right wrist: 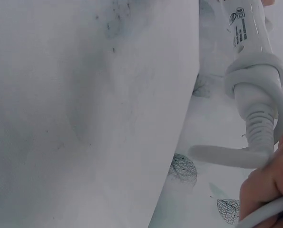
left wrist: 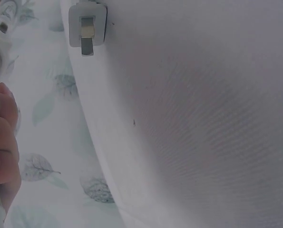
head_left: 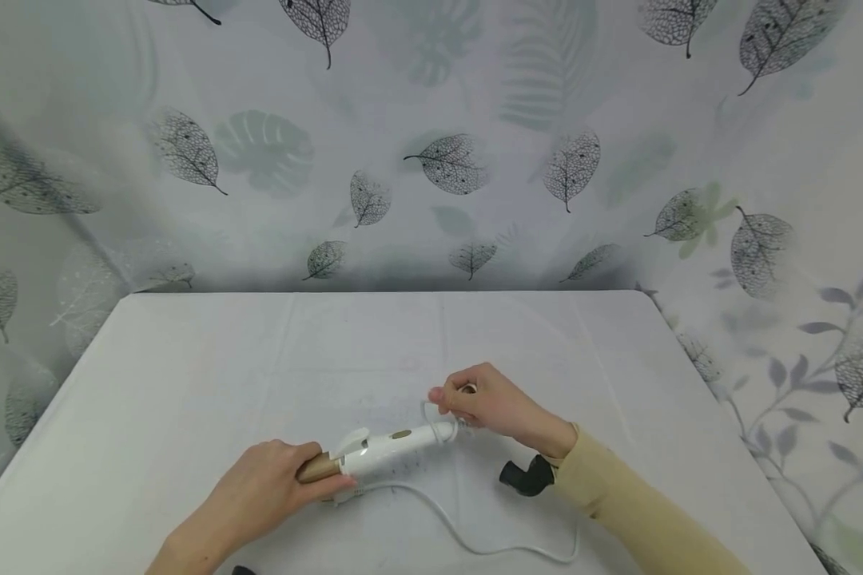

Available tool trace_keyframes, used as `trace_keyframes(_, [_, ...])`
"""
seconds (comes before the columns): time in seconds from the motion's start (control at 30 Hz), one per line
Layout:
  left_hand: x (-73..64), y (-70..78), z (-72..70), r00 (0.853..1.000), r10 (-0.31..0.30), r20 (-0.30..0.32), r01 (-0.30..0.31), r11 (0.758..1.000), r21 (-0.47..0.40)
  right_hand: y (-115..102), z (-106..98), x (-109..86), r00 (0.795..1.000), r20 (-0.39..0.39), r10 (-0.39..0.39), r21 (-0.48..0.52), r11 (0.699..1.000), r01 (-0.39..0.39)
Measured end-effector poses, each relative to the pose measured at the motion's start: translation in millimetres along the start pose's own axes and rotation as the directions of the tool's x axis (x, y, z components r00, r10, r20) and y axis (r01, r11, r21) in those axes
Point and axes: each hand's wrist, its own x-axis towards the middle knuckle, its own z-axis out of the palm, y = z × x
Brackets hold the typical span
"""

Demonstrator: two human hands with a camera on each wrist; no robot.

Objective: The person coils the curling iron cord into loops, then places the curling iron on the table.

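Observation:
A white curling iron (head_left: 391, 450) with a gold barrel is held slanted above the table in the head view. My left hand (head_left: 269, 483) grips it round the barrel. My right hand (head_left: 485, 403) is at the handle's far end and pinches the white power cord (right wrist: 227, 156). In the right wrist view the cord loops round the handle's end, just above the ribbed strain relief (right wrist: 259, 128). A plug (left wrist: 87, 28) with flat metal prongs shows near the table edge in the left wrist view.
The white-covered table (head_left: 316, 343) spreads beneath both hands. A length of cord curves over it toward the right forearm. A black curved piece (head_left: 528, 477) sits by the right wrist. Leaf-patterned cloth (head_left: 403, 104) hangs behind and at the sides.

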Motion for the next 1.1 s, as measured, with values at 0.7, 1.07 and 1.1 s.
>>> trace_keyframes(0.7, [15.3,-6.9,-4.2,0.998,-0.07,0.002,0.07,0.992,0.102,16,28,-32.5,0.959,0.017,-0.283,-0.167,0.945,0.282])
trace_keyframes(1.07, [15.8,-10.0,-2.5,0.996,-0.057,-0.064,0.067,0.984,0.165,29,40,-39.7,0.964,0.099,-0.248,-0.163,0.951,0.262])
trace_keyframes(1.1, [15.5,-10.4,-2.2,0.996,-0.046,-0.081,0.059,0.984,0.168,30,41,-39.4,0.964,0.105,-0.245,-0.154,0.954,0.259])
